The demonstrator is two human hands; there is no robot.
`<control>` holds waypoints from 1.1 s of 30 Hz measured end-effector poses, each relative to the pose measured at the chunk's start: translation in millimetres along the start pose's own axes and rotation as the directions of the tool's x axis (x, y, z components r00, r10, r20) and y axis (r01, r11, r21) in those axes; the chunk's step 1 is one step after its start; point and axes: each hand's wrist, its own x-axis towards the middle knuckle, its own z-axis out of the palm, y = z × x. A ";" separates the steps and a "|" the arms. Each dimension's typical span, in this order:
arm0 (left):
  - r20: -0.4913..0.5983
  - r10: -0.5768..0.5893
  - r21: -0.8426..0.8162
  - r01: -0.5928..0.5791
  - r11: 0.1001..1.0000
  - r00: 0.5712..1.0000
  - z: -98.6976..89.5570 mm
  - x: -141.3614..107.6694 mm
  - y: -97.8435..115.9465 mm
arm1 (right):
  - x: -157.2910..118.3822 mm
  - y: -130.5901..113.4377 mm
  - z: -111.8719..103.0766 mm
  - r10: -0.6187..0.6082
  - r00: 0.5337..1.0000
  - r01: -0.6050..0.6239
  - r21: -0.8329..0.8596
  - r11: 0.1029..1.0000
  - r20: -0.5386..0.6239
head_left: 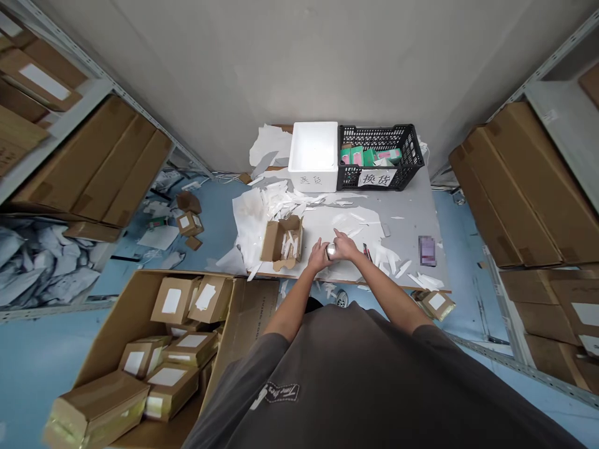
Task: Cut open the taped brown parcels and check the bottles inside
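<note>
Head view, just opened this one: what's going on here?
A person stands at a table, both hands meeting around a small shiny object, the left hand on one side and the right hand on the other. Beside the left hand is an open cardboard box with white pieces inside. White scraps litter the tabletop; a white bin and a black crate stand behind.

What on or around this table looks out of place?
White scraps lie scattered over the table, with more on the floor below its front edge, like uncleared litter. Small cartons lie haphazardly on the floor at picture left. The silver object between the left hand and right hand is too small to judge.
</note>
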 end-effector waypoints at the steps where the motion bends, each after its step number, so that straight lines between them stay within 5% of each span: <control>1: -0.009 -0.016 0.002 0.016 1.000 1.000 1.7 2.0 0.8 | -1.8 -5.6 -12.7 0.004 1.000 -0.004 -0.022 1.000 -0.018; 6: -0.004 -0.050 -0.015 0.050 0.999 0.999 -2.7 6.6 11.5 | -3.1 -39.5 -96.8 0.036 0.999 -0.037 -0.059 0.998 -0.018; 10: -0.005 -0.065 -0.018 0.065 0.998 0.998 -35.0 -1.3 36.1 | -3.8 -65.6 -159.5 -0.033 0.998 0.035 0.032 0.999 -0.058; 14: -0.224 0.204 -0.178 -0.246 0.953 0.953 -78.0 -7.9 75.8 | -4.0 -84.4 -196.1 -0.059 0.995 0.070 0.134 0.988 -0.085; 17: -0.248 0.283 -0.325 -0.355 0.877 0.927 -101.6 -3.4 104.2 | -5.1 -93.6 -211.6 -0.046 0.993 0.074 0.278 0.958 -0.105; 21: -0.245 0.235 -0.444 -0.324 0.835 0.941 -127.1 7.5 124.7 | -16.2 -98.5 -214.8 0.053 0.994 0.020 0.641 0.767 -0.096; 26: -0.167 0.299 -0.561 -0.339 0.755 0.940 -151.5 7.2 143.6 | -30.8 -101.5 -177.8 -0.046 0.988 0.149 0.824 0.547 -0.148; 30: -0.281 0.333 -0.378 -0.423 0.824 0.900 -148.6 -6.2 168.9 | -31.8 -108.7 -149.9 0.055 0.962 0.206 0.839 0.503 -0.269; 33: -0.427 0.264 -0.162 -0.360 0.919 0.865 -143.7 -17.4 182.2 | -33.1 -111.4 -144.2 0.134 0.939 0.203 0.828 0.522 -0.315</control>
